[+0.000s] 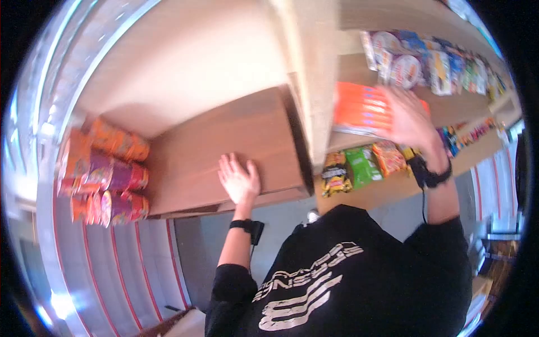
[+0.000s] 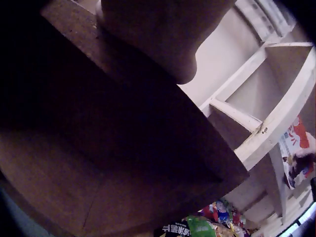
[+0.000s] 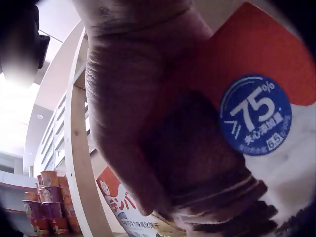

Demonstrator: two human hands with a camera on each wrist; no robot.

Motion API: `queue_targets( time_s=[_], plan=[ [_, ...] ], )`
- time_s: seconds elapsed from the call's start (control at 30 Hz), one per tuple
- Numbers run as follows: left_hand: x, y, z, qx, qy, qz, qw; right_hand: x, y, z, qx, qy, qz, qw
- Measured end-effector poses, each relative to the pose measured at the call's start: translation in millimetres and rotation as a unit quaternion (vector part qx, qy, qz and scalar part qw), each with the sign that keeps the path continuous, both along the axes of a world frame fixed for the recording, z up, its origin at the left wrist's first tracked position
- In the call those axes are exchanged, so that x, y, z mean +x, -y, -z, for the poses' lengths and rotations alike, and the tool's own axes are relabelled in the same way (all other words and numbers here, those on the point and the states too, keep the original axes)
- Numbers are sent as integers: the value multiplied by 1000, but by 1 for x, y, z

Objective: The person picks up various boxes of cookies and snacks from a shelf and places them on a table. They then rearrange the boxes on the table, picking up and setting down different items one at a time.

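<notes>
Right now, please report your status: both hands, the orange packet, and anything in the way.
Left hand rests on brown wooden surface. Right hand holds orange packet. Wooden post close beside packet; contact unclear.

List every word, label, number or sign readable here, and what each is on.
"≥75%": blue badge on the pack in the right hand.
"夹心添加量": same badge, beneath.
"6.5": same badge, near its edge.
Too unclear: the pack's partly hidden larger lettering and the black shirt print.
Too small or blurred: cups, snack bags.
</notes>
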State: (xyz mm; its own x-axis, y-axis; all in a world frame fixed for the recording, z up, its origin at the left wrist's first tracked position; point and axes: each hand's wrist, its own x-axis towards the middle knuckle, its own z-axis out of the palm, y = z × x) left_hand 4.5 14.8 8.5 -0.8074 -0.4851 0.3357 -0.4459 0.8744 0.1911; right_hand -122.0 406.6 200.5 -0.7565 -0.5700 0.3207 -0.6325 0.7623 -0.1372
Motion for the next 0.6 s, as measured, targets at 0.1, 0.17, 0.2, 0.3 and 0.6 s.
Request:
queue_targets(
  time_s=[0.1, 0.17, 0.2, 0.3, 0.6],
  plan=[
    [0, -1, 0, 28, -12, -3, 1000, 26, -14, -2, -29, -30, 23, 999],
    [0, -3, -3, 38, -3, -10, 999, 55, -22, -6, -20, -15, 71, 997],
    [-1, -3, -1, 34, 5, -14, 999, 69, -25, -5, -63, 16, 53, 996],
    [-1, -3, -1, 28, 11, -15, 999, 107, -28, -6, -127, 97, 2, 987],
    [18, 25, 0, 331, -207, 78, 917, 131, 57, 36, -105, 247, -179, 946]
  ],
)
